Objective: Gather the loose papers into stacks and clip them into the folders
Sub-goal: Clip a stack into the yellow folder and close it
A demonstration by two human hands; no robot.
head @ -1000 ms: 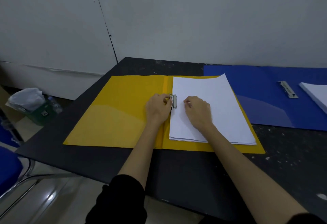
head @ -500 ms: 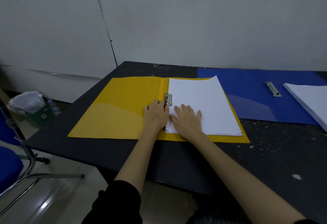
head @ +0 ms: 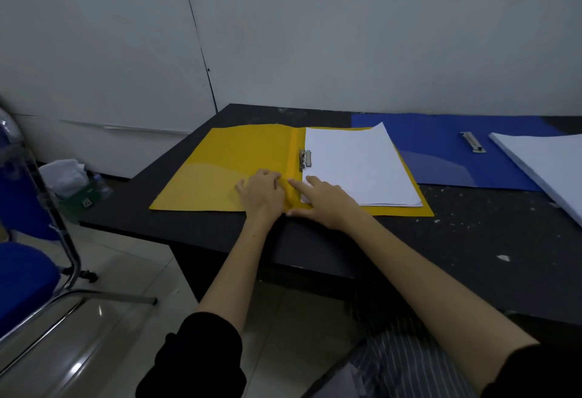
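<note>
Bench (head: 315,240): dark top, speckled with pale flecks, far edge against the wall. Yellow folder (head: 220,171) lies open flat near the front edge. Blue folder (head: 441,146) lies open just to its right, further back. White paper stack (head: 548,171) overlaps the blue folder at the right edge of view.

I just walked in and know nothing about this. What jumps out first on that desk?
The bright yellow folder lies open on the dark table, with a white paper stack on its right half beside a metal clip at the spine. Both hands rest at its near edge: the left hand on the yellow cover, the right hand at the stack's corner. To the right, a blue folder lies open with more paper.
</note>
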